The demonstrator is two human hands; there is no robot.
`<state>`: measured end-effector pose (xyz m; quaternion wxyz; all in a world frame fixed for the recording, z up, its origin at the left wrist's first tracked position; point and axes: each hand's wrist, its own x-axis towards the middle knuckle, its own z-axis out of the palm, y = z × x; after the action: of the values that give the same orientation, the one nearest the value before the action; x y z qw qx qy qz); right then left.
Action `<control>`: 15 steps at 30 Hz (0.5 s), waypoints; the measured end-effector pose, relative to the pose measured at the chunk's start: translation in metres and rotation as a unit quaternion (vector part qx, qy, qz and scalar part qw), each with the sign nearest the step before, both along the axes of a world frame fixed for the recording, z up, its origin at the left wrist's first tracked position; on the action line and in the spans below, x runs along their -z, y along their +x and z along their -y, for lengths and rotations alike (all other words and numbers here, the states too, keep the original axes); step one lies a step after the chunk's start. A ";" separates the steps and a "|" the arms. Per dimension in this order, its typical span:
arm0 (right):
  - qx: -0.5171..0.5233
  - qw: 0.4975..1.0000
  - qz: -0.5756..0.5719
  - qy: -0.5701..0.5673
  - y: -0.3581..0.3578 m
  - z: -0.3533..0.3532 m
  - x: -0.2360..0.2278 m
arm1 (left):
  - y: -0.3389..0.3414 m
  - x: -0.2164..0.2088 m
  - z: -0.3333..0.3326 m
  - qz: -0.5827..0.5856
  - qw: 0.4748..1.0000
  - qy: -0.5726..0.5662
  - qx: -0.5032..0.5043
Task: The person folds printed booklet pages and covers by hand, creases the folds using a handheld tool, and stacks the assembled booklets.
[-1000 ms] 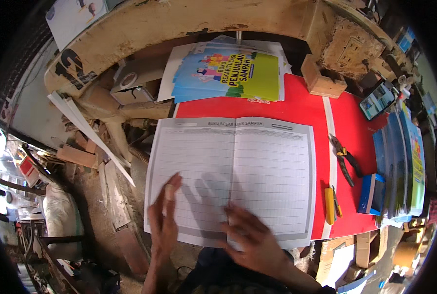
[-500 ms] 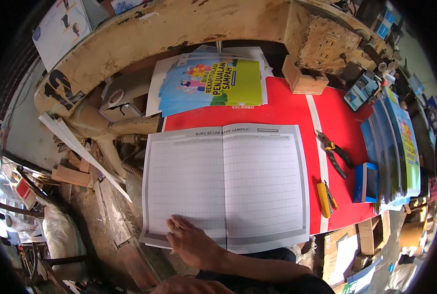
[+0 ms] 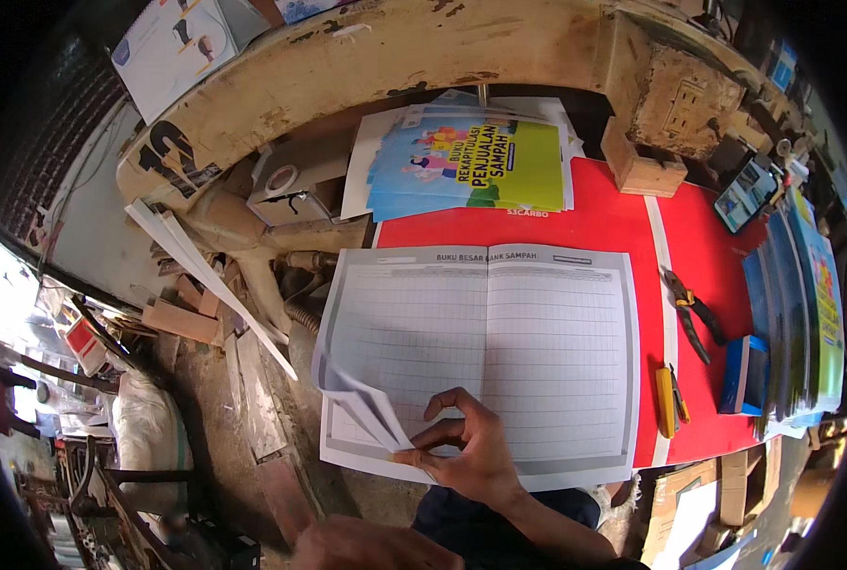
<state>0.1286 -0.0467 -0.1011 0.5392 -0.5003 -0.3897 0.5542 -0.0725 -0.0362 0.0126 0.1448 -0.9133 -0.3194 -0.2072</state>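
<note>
Head view: the right hand (image 3: 471, 446) has thumb and fingers together, clamped on the lifted left page (image 3: 374, 407) of an open booklet (image 3: 556, 370). The booklet overhangs the near and left edges of the red tabletop (image 3: 618, 223). The left hand (image 3: 371, 549) sits below, its grip impossible to tell.

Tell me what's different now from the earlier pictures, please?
The right hand, lying flat on the lower left page half a second ago, now pinches that page's corner, lifted and curled rightward. The left hand, first over the left page, is down at the picture's bottom edge. The booklet stays open; pliers and blue box lie as before.
</note>
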 end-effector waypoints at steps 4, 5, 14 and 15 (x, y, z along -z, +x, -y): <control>0.000 0.998 0.038 -0.048 0.018 0.012 -0.021 | -0.014 -0.012 0.002 -0.127 0.964 0.228 -0.045; -0.008 0.996 0.072 -0.059 0.027 0.018 -0.023 | -0.015 -0.015 -0.001 -0.162 0.945 0.278 -0.057; 0.334 0.909 0.218 -0.123 0.098 0.147 0.001 | 0.075 0.047 -0.062 0.138 0.893 -0.422 0.079; 0.330 0.910 0.217 -0.123 0.107 0.153 0.000 | 0.078 0.066 -0.065 0.088 0.888 -0.442 0.091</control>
<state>0.2355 -0.1995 -0.1009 0.5278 -0.7707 -0.2381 0.2661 0.0056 0.0293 -0.0533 -0.3219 -0.8859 -0.3050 -0.1364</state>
